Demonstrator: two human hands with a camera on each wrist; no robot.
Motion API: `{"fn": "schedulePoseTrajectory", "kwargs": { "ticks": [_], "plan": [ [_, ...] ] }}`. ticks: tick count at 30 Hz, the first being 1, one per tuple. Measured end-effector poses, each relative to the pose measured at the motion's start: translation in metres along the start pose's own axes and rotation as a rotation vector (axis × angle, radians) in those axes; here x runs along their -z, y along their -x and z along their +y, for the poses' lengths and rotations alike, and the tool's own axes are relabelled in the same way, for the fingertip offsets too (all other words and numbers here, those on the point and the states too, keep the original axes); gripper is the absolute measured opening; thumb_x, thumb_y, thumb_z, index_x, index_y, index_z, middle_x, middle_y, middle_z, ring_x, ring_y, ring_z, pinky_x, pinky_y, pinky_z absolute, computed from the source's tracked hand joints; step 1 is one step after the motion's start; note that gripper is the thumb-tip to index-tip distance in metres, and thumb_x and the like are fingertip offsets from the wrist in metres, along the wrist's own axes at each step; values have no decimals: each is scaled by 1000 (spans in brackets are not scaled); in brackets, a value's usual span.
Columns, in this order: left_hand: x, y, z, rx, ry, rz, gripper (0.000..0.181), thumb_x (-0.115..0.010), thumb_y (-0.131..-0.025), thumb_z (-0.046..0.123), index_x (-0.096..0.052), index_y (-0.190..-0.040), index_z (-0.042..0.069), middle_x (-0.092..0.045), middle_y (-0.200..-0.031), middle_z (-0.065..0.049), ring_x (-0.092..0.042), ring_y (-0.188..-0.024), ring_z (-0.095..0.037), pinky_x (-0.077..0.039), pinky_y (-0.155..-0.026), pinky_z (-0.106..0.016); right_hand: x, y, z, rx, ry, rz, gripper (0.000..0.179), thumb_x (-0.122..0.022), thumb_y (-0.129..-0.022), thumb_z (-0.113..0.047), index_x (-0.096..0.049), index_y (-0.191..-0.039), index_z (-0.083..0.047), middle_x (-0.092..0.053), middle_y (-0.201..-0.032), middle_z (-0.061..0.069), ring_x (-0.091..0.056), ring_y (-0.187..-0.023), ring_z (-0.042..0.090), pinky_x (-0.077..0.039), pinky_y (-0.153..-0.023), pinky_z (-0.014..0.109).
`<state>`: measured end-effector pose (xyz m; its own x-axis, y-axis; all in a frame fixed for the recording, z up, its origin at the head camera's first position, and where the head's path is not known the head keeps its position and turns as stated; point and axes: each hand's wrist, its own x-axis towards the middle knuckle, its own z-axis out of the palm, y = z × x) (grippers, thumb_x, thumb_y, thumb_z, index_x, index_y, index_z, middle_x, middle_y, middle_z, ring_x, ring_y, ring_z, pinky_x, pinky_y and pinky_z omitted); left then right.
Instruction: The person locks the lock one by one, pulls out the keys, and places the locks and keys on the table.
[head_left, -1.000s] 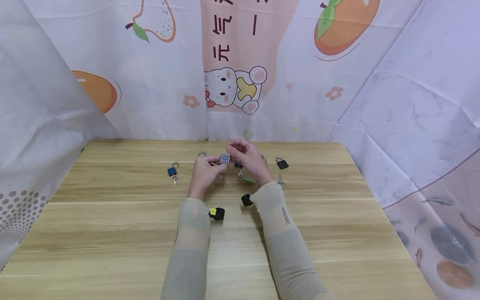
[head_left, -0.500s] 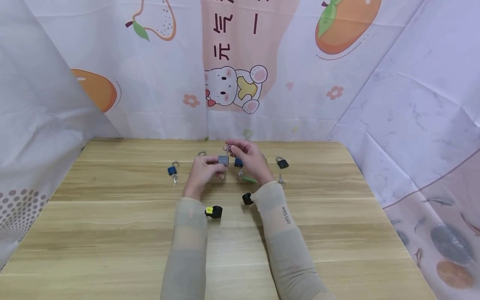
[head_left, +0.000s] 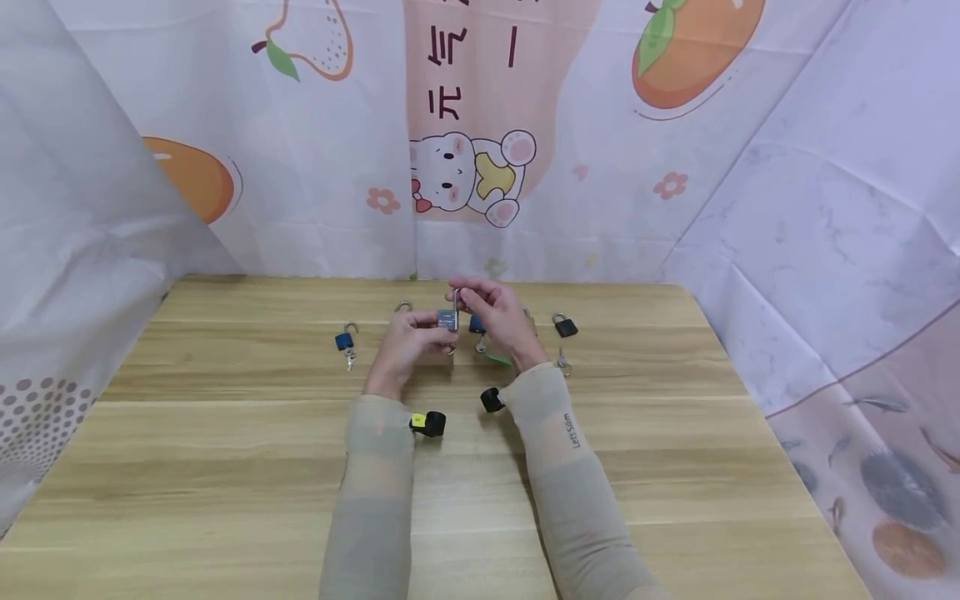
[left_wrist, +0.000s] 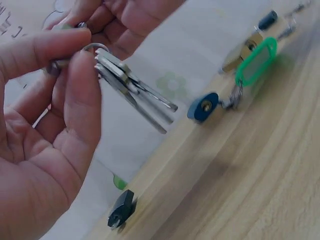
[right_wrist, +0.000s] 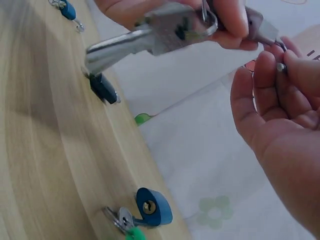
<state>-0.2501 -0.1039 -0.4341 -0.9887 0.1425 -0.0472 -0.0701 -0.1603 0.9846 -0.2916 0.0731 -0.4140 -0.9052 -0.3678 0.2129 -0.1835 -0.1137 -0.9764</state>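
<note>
My left hand (head_left: 401, 346) grips the body of a silver-grey padlock (head_left: 447, 320), raised over the back of the table. From a ring below the lock body, several keys (left_wrist: 135, 92) dangle past the left fingers. My right hand (head_left: 504, 323) pinches the padlock's raised shackle (head_left: 456, 300) between thumb and fingers. In the right wrist view the keys (right_wrist: 165, 37) hang large in the foreground, and the right hand (right_wrist: 287, 120) reaches the shackle's end.
Around the hands lie a blue padlock (head_left: 343, 342) with keys (head_left: 350, 359), another blue padlock (head_left: 477, 323) with a green key tag (left_wrist: 257, 61), a black padlock (head_left: 566, 327) with keys (head_left: 562, 360), and a brass-coloured padlock (left_wrist: 250, 47). A printed curtain (head_left: 315, 183) borders the table's back.
My left hand has shifted slightly left, and the padlock has turned more upright. Its keys now hang straight down. The right hand has hardly moved and stays at the shackle.
</note>
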Motion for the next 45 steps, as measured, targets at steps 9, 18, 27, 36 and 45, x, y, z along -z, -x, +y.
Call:
{"fn": "schedulePoseTrajectory", "kwargs": {
  "ticks": [9, 18, 27, 36, 45],
  "plan": [
    [-3, -3, -6, -78, -106, -68, 38, -71, -98, 20, -65, -122, -9, -66, -119, -29, -64, -105, -33, -52, -89, -29, 0, 1, 3, 15, 53, 93, 32, -57, -105, -19, -64, -131, -2, -71, -117, 14, -65, -106, 30, -52, -98, 34],
    [4, -1, -9, -204, 222, -288, 16, -59, -102, 6, -71, -106, -3, -74, -97, -17, -71, -93, -21, -54, -94, -33, -6, 3, -1, 104, -199, -17, 24, -52, -106, -4, -63, -122, 10, -71, -105, 11, -62, -90, 17, -53, -83, 25],
    [2, 0, -8, -213, 337, -373, 23, -48, -105, -2, -71, -104, -3, -73, -94, -11, -70, -87, -18, -56, -88, -30, -12, 3, -2, 145, -334, -77, 31, -44, -107, 2, -71, -115, -12, -69, -100, 5, -59, -87, 14, -51, -79, 24],
    [-10, 0, 0, -203, -156, 2, 26, -71, -98, 17, -72, -111, -6, -72, -101, -26, -68, -96, -41, -56, -82, -28, 5, 2, -5, -2, 90, 2, 39, -58, -105, -24, -59, -138, -2, -65, -127, 19, -61, -117, 31, -53, -100, 41],
    [-19, -6, -7, -329, -431, 186, 20, -74, -96, 22, -78, -98, 3, -74, -85, -13, -65, -73, -16, -52, -67, -25, 9, -3, -9, 29, 338, 140, 27, -65, -102, -24, -76, -108, 1, -71, -84, 10, -64, -74, 21, -58, -70, 31]
  ]
}}
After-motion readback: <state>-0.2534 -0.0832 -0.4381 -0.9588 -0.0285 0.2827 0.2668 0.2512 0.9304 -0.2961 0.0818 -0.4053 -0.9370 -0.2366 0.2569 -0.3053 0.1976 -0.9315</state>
